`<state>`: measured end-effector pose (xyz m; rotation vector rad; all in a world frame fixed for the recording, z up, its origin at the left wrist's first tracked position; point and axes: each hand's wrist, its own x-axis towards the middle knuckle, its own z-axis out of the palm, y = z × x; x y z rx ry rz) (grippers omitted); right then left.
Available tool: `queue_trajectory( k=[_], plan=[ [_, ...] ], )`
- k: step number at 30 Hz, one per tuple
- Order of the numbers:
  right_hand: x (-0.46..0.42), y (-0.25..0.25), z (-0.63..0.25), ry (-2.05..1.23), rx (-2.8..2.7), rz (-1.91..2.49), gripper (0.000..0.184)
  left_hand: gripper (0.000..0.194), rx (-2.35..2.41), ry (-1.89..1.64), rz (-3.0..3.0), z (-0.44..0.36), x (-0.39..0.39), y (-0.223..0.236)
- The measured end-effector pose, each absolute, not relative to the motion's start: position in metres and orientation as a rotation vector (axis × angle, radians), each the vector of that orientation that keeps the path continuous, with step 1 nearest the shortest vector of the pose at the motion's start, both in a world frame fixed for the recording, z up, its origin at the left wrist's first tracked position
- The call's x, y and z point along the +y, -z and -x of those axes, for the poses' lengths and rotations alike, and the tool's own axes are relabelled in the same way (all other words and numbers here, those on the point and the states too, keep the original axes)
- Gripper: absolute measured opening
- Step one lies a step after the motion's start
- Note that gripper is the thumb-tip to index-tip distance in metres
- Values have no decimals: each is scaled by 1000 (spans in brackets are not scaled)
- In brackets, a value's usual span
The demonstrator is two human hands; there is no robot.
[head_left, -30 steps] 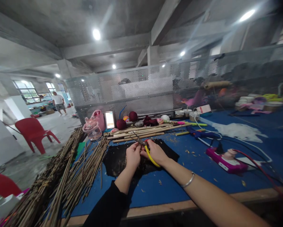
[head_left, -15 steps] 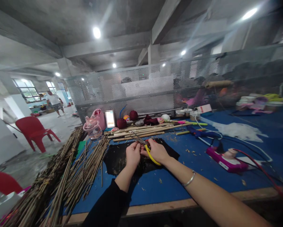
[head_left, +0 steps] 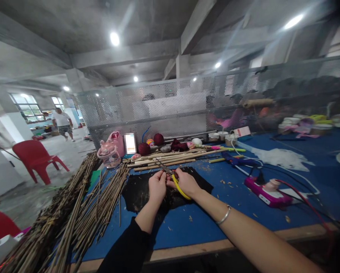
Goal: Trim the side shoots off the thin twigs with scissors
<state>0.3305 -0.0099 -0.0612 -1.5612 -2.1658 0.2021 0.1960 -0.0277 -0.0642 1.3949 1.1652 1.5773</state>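
My right hand (head_left: 184,182) is closed round the yellow handles of a pair of scissors (head_left: 170,174), whose blades point up and to the left. My left hand (head_left: 156,187) sits just beside it, fingers pinched on something small that I cannot make out, close to the blades. Both hands hover over a black cloth (head_left: 143,191) spread on the blue table (head_left: 215,223). A silver bangle (head_left: 224,215) is on my right wrist; my left arm wears a black sleeve.
A heap of thin brown sticks (head_left: 73,212) covers the table's left part. Pale bamboo rods (head_left: 172,156), dark red balls, a pink bottle (head_left: 113,148), a blue glue gun (head_left: 238,161) and a pink device (head_left: 265,191) with cables lie beyond. A perforated screen stands behind. Red chair (head_left: 35,157) at left; a person walks far off.
My hands have stayed together over the black cloth, shifting only slightly. The distant person has walked a little to the left.
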Motion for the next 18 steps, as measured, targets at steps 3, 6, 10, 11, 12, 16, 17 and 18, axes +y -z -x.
queue_trajectory(
  k=[3, 6, 10, 11, 12, 16, 17, 18],
  plan=[
    [-10, 61, -330, -203, -2159, 1597, 47, 23, 1168, -1605, -1389, -195, -27, 65],
    [-11, 62, -329, -181, -2149, 1613, 46, 26, 1128, -1625, -1276, -195, -24, 67],
    [-12, 63, -330, -178, -2168, 1555, 48, 27, 1094, -1628, -1167, -194, -21, 69],
    [-11, 64, -330, -189, -2170, 1535, 48, 27, 1104, -1624, -1180, -194, -21, 69],
    [-11, 65, -331, -201, -2170, 1516, 48, 27, 1115, -1615, -1204, -194, -21, 69],
    [-9, 67, -333, -244, -2159, 1454, 44, 26, 1102, -1598, -1249, -194, -22, 67],
    [-8, 67, -333, -253, -2156, 1449, 43, 26, 1082, -1590, -1219, -194, -22, 67],
    [-8, 68, -333, -263, -2155, 1449, 42, 26, 1062, -1580, -1173, -195, -22, 67]
  ],
)
